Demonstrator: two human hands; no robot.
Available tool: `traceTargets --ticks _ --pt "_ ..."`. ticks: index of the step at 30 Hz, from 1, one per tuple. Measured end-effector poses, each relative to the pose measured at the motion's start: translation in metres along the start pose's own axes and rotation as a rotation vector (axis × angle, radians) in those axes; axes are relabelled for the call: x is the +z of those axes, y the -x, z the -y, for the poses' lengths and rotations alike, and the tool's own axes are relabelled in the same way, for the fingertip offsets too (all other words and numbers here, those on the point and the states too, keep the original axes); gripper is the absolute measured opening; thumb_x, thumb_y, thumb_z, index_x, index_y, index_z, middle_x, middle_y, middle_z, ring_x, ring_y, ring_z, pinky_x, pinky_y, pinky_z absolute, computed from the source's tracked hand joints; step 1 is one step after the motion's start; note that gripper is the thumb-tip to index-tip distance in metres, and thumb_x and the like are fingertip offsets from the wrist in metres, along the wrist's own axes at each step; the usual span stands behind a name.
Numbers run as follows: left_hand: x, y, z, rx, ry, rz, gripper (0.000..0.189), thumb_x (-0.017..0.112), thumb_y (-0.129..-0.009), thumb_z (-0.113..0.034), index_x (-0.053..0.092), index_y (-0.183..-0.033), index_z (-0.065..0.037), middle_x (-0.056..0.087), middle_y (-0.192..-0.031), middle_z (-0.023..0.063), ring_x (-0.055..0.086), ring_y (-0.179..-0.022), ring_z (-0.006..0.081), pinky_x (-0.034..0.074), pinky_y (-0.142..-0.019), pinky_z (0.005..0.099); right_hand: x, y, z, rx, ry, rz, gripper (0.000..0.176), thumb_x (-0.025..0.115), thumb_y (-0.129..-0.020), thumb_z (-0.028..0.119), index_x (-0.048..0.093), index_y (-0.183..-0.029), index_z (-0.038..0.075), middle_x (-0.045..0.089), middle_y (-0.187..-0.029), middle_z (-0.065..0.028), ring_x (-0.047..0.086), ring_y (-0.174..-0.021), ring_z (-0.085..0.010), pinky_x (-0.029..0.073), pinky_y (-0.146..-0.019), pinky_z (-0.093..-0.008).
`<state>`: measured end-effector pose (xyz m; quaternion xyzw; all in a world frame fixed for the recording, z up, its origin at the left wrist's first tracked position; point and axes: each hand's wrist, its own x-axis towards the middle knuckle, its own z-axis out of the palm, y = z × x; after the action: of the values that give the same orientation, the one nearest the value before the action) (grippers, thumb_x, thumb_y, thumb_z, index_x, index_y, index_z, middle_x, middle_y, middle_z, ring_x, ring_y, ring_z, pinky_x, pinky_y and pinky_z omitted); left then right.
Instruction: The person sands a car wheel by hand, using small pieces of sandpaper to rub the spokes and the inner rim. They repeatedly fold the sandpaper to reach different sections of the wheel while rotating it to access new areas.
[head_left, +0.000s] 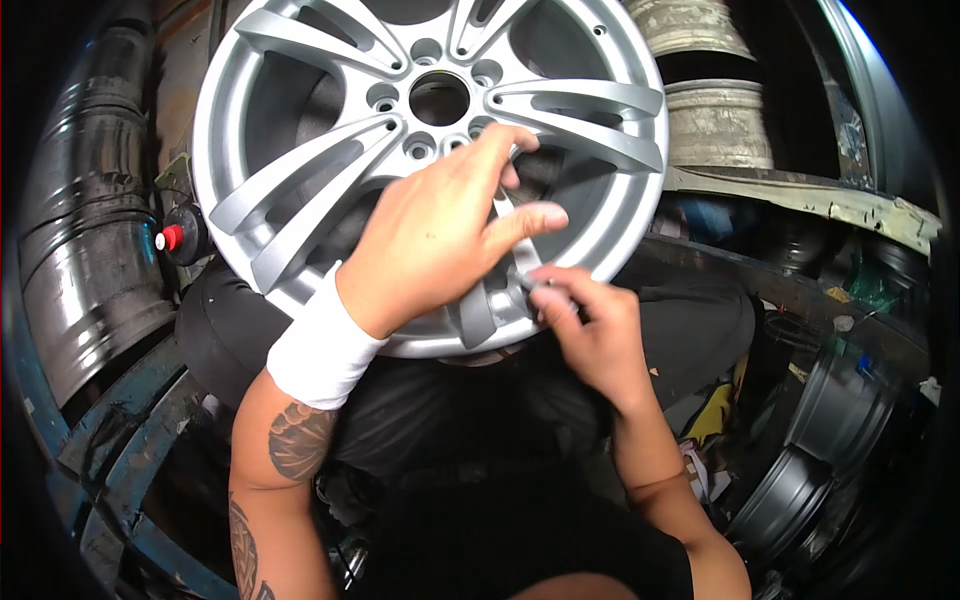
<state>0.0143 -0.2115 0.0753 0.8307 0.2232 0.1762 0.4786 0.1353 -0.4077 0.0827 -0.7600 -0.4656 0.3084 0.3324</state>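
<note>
i see the wheel [300, 170] lying tilted across the person's lap, face up to the camera, its silver spokes fanning out from the hub hole near the top of the view. its lower edge rests against the dark clothes.

the left hand [450, 230] lies palm down over the lower right spokes, just below the hub. its fingers are loosely spread and bend at the tips where a gap opens between two spokes; the thumb sticks out to the right, clear of the others. it grips nothing, only presses on the metal. a white wristband [320, 350] wraps the wrist, and a tattoo [298, 440] shows on the forearm below.

the right hand [590, 330] sits just under that thumb, at the lower right of the wheel. its thumb and first fingers are pressed together, pinching a small grey bit [540, 283] against a spoke near the rim. i cannot tell what the bit is; it is too small and half hidden by the fingertips.

left of the wheel stands a dull metal drum [90, 260], with a red cap [170, 238] on a black fitting beside it. worn rims [715, 120] are stacked at the upper right, and a dark rim [800, 490] lies at the lower right.
</note>
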Motion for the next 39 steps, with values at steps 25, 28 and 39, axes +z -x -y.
traceTargets --ticks 25,28,39 --pt "-0.012 0.013 0.008 -0.031 -0.343 0.103 0.039 0.072 -0.093 -0.028 0.067 -0.122 -0.003 0.073 -0.102 0.0170 0.070 -0.096 0.0364 0.054 -0.081 0.0449 0.006 0.005 0.034 0.204 0.290 0.266 0.010 0.071 -0.088 0.007 0.068 -0.097 0.004 0.065 -0.069 -0.0191 0.067 -0.062 -0.0376 0.051 -0.058 -0.0439" --pt "-0.011 0.013 0.007 -0.028 -0.349 0.113 0.038 0.073 -0.092 -0.028 0.067 -0.120 -0.003 0.073 -0.101 0.0168 0.070 -0.094 0.0365 0.054 -0.080 0.0450 0.022 0.012 0.026 0.069 0.316 0.205 0.009 0.070 -0.088 0.007 0.067 -0.096 0.003 0.066 -0.069 -0.0195 0.066 -0.063 -0.0398 0.051 -0.058 -0.0455" --pt "-0.012 0.014 0.010 0.021 -0.385 0.082 0.032 0.073 -0.092 -0.023 0.067 -0.116 -0.004 0.072 -0.098 0.0159 0.069 -0.088 0.0360 0.054 -0.077 0.0446 0.026 0.003 0.033 0.171 0.369 0.242 0.009 0.065 -0.091 0.012 0.065 -0.091 0.003 0.063 -0.062 -0.0206 0.065 -0.063 -0.0452 0.053 -0.062 -0.0544"
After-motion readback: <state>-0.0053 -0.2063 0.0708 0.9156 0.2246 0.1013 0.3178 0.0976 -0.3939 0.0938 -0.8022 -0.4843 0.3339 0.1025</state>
